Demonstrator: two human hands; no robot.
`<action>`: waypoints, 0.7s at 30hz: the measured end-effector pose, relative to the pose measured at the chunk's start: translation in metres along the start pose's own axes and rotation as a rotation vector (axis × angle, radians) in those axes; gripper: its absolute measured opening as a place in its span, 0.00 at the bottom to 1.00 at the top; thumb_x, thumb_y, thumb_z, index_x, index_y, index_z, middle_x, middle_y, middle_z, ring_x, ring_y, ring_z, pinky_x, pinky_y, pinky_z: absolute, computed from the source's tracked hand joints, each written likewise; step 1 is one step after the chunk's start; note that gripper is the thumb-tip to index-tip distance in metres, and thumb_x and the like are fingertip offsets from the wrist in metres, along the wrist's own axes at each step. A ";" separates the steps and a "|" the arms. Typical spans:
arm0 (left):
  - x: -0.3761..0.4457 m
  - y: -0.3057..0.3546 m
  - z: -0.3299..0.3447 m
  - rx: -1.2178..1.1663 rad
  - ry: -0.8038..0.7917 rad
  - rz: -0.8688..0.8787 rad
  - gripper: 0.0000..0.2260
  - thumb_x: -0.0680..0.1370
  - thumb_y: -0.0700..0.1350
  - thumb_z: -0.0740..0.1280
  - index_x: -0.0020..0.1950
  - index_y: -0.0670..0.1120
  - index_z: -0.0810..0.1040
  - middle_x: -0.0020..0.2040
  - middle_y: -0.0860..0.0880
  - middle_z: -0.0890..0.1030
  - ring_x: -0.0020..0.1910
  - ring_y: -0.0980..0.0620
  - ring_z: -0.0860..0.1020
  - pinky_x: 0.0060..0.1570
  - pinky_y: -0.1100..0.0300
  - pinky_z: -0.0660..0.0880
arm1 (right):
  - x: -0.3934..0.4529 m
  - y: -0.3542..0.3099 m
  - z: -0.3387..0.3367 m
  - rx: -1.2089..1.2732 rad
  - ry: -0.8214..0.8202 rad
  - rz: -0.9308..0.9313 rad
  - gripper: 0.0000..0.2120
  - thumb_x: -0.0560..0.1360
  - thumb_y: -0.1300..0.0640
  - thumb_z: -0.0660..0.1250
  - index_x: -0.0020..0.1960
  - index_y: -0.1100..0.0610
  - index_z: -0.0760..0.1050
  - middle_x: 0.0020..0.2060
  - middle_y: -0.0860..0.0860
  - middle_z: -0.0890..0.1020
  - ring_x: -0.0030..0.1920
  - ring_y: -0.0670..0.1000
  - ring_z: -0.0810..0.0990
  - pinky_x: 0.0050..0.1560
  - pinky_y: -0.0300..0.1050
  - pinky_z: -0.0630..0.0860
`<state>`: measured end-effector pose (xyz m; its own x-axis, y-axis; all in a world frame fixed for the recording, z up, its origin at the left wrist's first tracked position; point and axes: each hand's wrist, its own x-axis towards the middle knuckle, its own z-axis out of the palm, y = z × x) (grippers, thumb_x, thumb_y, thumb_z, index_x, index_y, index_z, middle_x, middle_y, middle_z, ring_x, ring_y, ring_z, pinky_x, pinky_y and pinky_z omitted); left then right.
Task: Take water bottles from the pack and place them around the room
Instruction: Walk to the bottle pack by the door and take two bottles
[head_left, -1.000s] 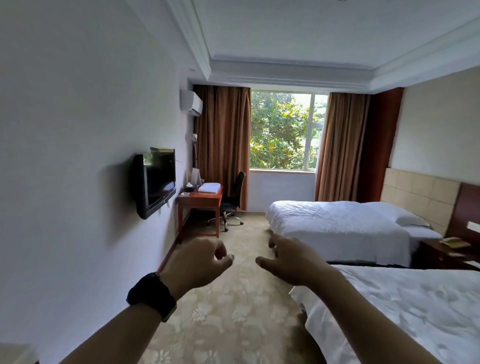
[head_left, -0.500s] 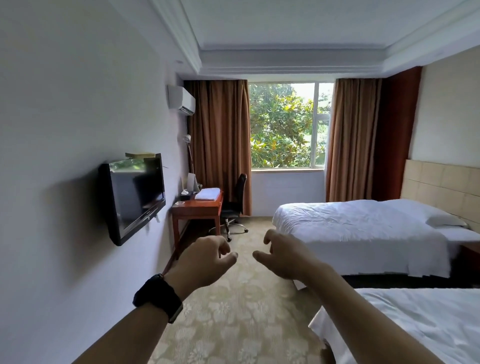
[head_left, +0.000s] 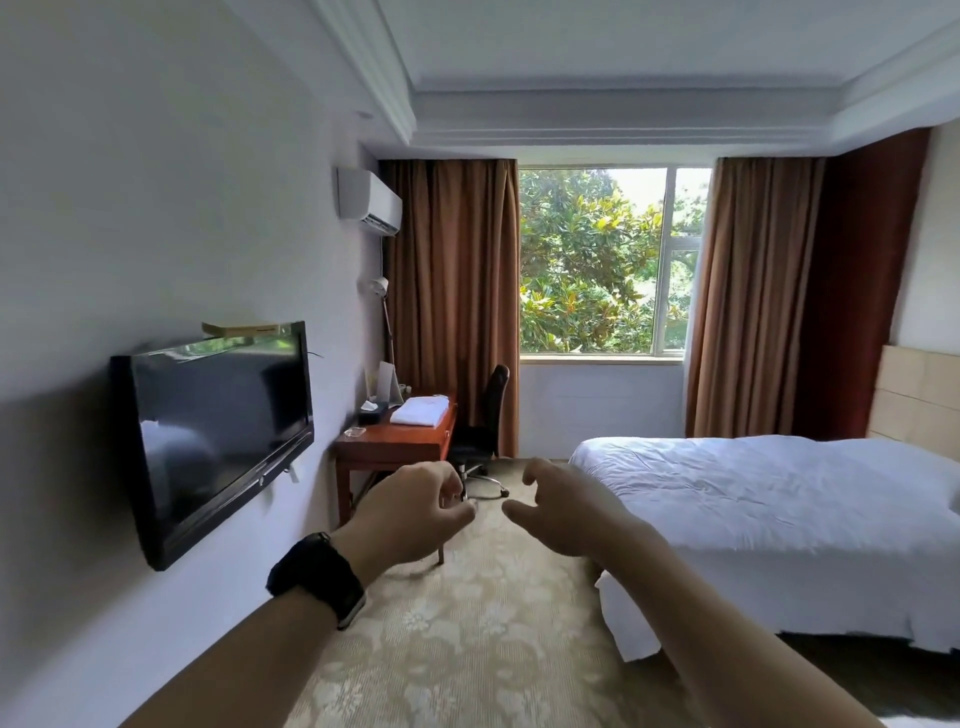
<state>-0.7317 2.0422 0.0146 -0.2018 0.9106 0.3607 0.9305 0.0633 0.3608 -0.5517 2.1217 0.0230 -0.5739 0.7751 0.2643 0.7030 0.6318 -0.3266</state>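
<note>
Water bottles: I see neither a bottle nor the pack in the head view; I cannot tell where they are.
Left hand (head_left: 410, 512): raised ahead of me over the carpet, fingers loosely curled, grasping nothing. A black wristband (head_left: 316, 577) sits on this wrist.
Right hand (head_left: 563, 512): raised just beside the left, apart from it, fingers relaxed and part-curled, grasping nothing.
Carpet (head_left: 467, 649): beige with a pale flower pattern, running from under my arms toward the window.
Worktop (head_left: 395, 441): red-brown wood, against the left wall beyond my left hand. I note folded white towels (head_left: 420, 411), a dark tissue box (head_left: 372, 414) and an upright white card (head_left: 388, 383) on it.
Chair (head_left: 485, 421): black, on a chrome base, just beside the worktop.
Television (head_left: 215, 436): dark screen, mounted on the left wall.
Bed (head_left: 769, 499): white linen, to my right.
Window (head_left: 597, 260): far wall, green foliage outside, brown curtains (head_left: 452, 291) either side.
Air conditioner (head_left: 370, 201): white, high on the left wall.
</note>
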 end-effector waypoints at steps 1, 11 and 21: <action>0.020 -0.009 0.008 0.004 0.004 0.002 0.14 0.76 0.58 0.66 0.55 0.52 0.79 0.52 0.56 0.80 0.49 0.57 0.77 0.46 0.62 0.72 | 0.021 0.007 0.006 -0.001 0.001 -0.001 0.21 0.76 0.42 0.65 0.62 0.55 0.71 0.54 0.52 0.81 0.51 0.52 0.78 0.53 0.49 0.78; 0.259 -0.135 0.083 -0.015 0.006 0.045 0.19 0.76 0.59 0.66 0.61 0.50 0.78 0.56 0.55 0.79 0.54 0.57 0.77 0.55 0.60 0.75 | 0.272 0.063 0.069 -0.041 -0.006 0.059 0.23 0.75 0.42 0.65 0.64 0.55 0.71 0.53 0.53 0.82 0.51 0.54 0.79 0.52 0.50 0.78; 0.436 -0.233 0.102 -0.012 0.010 0.016 0.18 0.75 0.60 0.66 0.59 0.51 0.77 0.52 0.56 0.80 0.51 0.56 0.78 0.52 0.57 0.78 | 0.475 0.074 0.103 0.042 0.001 0.003 0.20 0.76 0.44 0.66 0.62 0.55 0.72 0.43 0.48 0.76 0.42 0.50 0.76 0.34 0.41 0.69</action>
<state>-1.0051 2.4664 0.0006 -0.1901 0.9075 0.3747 0.9299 0.0440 0.3652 -0.8155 2.5364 0.0307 -0.5713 0.7769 0.2646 0.6863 0.6290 -0.3652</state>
